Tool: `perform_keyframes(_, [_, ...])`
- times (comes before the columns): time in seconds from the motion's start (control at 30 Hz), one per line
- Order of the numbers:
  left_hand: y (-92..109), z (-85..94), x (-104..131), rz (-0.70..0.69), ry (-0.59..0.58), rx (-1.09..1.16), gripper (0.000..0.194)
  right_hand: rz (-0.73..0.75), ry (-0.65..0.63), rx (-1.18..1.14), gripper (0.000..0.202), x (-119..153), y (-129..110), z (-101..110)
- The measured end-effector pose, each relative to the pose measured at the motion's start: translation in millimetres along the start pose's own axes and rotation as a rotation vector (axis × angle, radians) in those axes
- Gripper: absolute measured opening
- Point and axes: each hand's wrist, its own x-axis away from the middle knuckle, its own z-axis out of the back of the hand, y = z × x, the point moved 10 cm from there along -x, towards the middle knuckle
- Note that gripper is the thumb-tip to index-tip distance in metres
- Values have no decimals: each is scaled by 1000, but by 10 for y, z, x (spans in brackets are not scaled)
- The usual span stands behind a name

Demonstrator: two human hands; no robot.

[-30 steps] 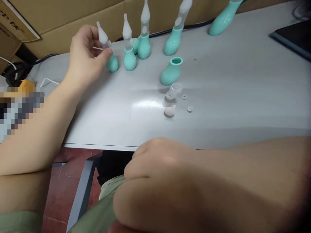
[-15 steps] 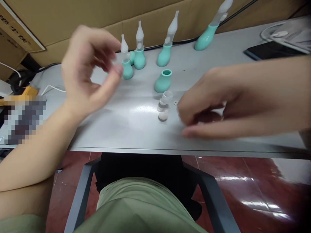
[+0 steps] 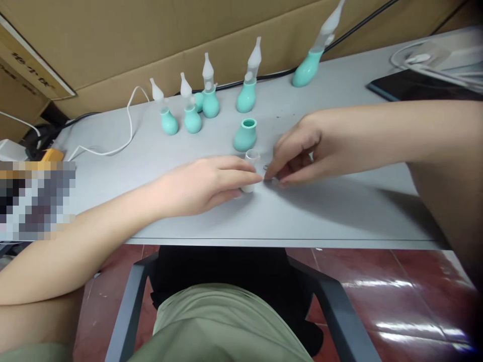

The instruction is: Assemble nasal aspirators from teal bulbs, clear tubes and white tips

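My left hand (image 3: pixel 215 183) lies low over the tabletop, fingers stretched out beside a clear plastic tube (image 3: pixel 252 155) and a small whitish piece (image 3: pixel 247 188), which they partly cover. Close to its fingertips, my right hand (image 3: pixel 298 158) reaches down to the table with index finger and thumb curled together. Something pale and tiny shows between them, too small to name. A small ring (image 3: pixel 265 167) lies by the right index finger. Behind the tube leans an open-topped teal rubber bulb (image 3: pixel 245 137).
Several assembled teal bulb aspirators with white tips, such as this aspirator (image 3: pixel 247 95), stand along the back. A white cable (image 3: pixel 130 120) curves at the left. At the right lies a dark flat device (image 3: pixel 400 85). Cardboard (image 3: pixel 151 40) walls the back edge.
My left hand has come down from the back row to the clear tube, uncovering another assembled aspirator standing at the left. My right hand has moved slightly left, its fingertips now at the table.
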Motion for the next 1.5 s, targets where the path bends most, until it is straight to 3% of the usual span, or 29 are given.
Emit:
perform_keyframes(0.17, [-31,54,-44,51,22,0,21,56,22,76,33,-1,-77,-24])
perform_keyframes(0.27, [-25,109,-27,42,77,4,19,99,52,118,32,37,-132,-22])
perform_keyframes(0.37, [-87,195,9,101,172,128,21,200,107,16,24,129,-289,21])
perform_keyframes(0.43, [-229,263,60,232,252,310,14,298,209,-128,8,210,-455,127])
perform_keyframes(0.47, [-311,297,97,304,296,399,9,339,282,-209,14,246,-533,203])
perform_keyframes(0.5, [-387,335,137,366,342,470,13,350,353,-285,19,263,-582,274])
perform_keyframes(0.57, [-495,427,205,429,429,542,34,366,491,-453,8,261,-662,411])
perform_keyframes(0.67, [-585,538,255,418,513,582,46,407,675,-475,10,222,-829,580])
perform_keyframes(0.8, [-655,600,298,352,576,601,37,401,743,-402,16,167,-1028,601])
perform_keyframes(0.97, [-747,626,391,370,602,471,29,315,919,-463,10,276,-949,484])
perform_keyframes(1.13, [-733,584,377,334,567,452,27,389,917,-502,14,182,-895,362])
perform_keyframes(1.27, [-696,568,365,283,565,449,29,349,861,-567,13,82,-822,307])
perform_keyframes(1.5, [-808,574,447,370,572,274,30,395,805,-680,21,52,-890,241])
